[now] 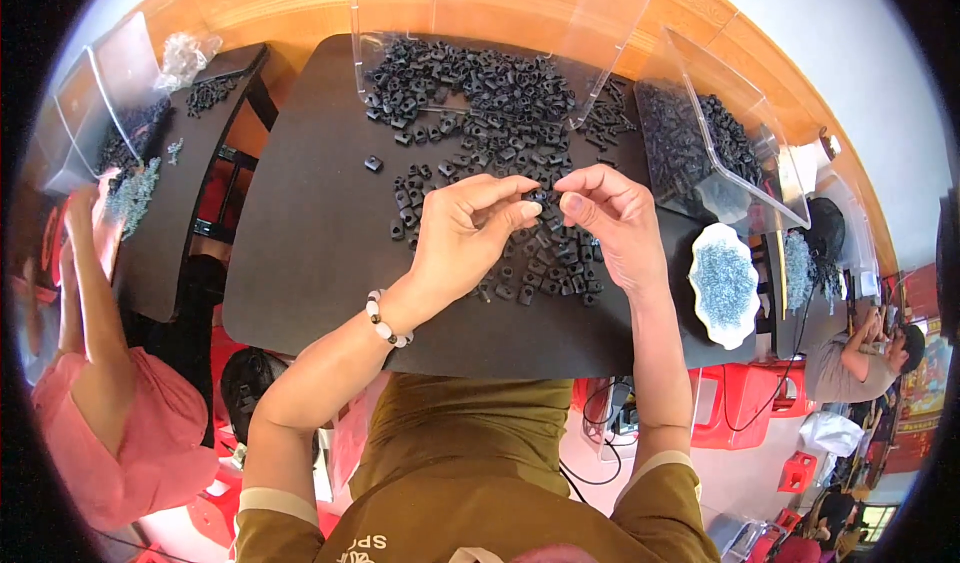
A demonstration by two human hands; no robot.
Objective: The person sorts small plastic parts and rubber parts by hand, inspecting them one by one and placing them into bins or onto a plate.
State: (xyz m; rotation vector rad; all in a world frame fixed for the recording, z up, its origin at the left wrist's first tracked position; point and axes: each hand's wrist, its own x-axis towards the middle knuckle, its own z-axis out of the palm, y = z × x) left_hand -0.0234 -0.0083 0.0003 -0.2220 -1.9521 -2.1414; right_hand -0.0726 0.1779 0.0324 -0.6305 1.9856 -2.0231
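Note:
Over the middle of the table my left hand (462, 231) pinches a small black plastic part (537, 196) between thumb and forefinger. Close beside it, my right hand (622, 225) has thumb and forefinger brought together at the part's right side; what lies between those fingertips is too small to make out. Beneath both hands, many loose black plastic parts (545, 273) are spread over the dark table (300, 263). They run back into a large heap (470, 78) at the clear plastic bin. One single part (373, 163) lies apart on the left.
A clear bin (610, 23) stands at the back; another, tilted bin (745, 173) holds black parts at the right. A white scalloped dish (724, 338) carries small blue-grey pieces near the right edge. A person in pink (120, 413) works at a side table (165, 253) on the left.

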